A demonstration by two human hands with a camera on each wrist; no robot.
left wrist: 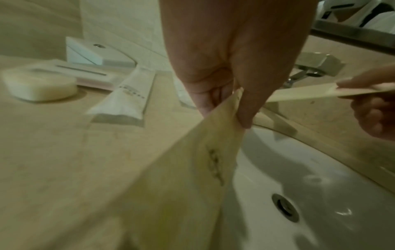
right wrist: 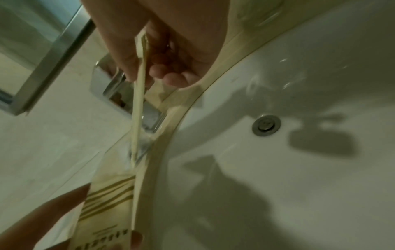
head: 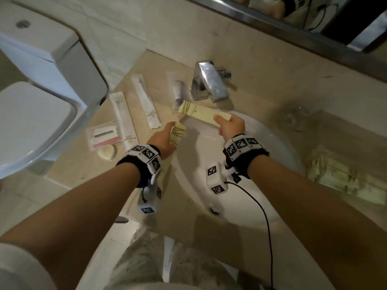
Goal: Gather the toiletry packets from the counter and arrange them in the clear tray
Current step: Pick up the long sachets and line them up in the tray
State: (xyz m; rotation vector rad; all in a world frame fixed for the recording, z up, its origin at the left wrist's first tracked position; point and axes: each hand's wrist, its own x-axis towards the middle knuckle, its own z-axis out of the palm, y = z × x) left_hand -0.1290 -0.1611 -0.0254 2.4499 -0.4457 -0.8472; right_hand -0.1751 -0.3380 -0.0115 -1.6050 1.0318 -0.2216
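The left hand's (head: 162, 141) fingers (left wrist: 248, 108) pinched a cream striped packet (head: 177, 133) at the basin's (head: 272, 155) left rim. The right hand (head: 231, 126) gripped a second cream packet (head: 201, 112) just beside the tap (head: 211, 82). Two long white sachets (head: 123, 120) lay on the bench (head: 69, 170) to the left, the clear tray (head: 354, 176) well apart on the right.

Packets (head: 123, 120) lie on the counter (head: 69, 170) left of the sink (head: 240, 195) — faucet (head: 209, 82) behind it.
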